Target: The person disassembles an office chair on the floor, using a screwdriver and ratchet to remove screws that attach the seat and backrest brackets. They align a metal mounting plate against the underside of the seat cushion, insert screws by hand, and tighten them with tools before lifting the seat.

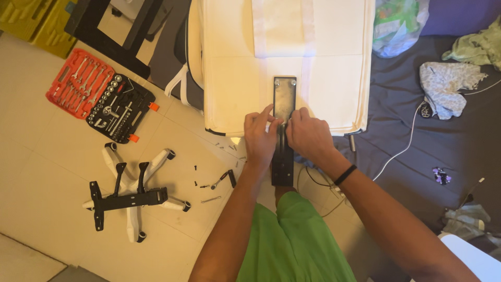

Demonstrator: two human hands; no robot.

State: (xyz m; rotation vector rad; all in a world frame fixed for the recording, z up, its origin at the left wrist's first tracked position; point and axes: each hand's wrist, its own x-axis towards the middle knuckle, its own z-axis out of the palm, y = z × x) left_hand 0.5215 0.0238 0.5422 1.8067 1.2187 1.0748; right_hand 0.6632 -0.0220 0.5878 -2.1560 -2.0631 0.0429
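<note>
At the near edge of the cream upholstered seat panel point(235, 89), I press my left hand point(259, 137) and right hand point(309, 134) onto the long dark metal bracket point(284, 99), fingertips pinched together at its middle; its lower end overhangs toward my green shorts point(292, 240).

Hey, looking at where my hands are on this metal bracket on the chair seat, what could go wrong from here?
The long dark metal bracket overhangs the edge of the white cushioned seat panel, so it might tip or slide if the left hand or right hand lets go. Small black screws lie scattered on the tiled floor near your knees and could be knelt on or lost. The thin white cable beside your right arm might snag.
</note>
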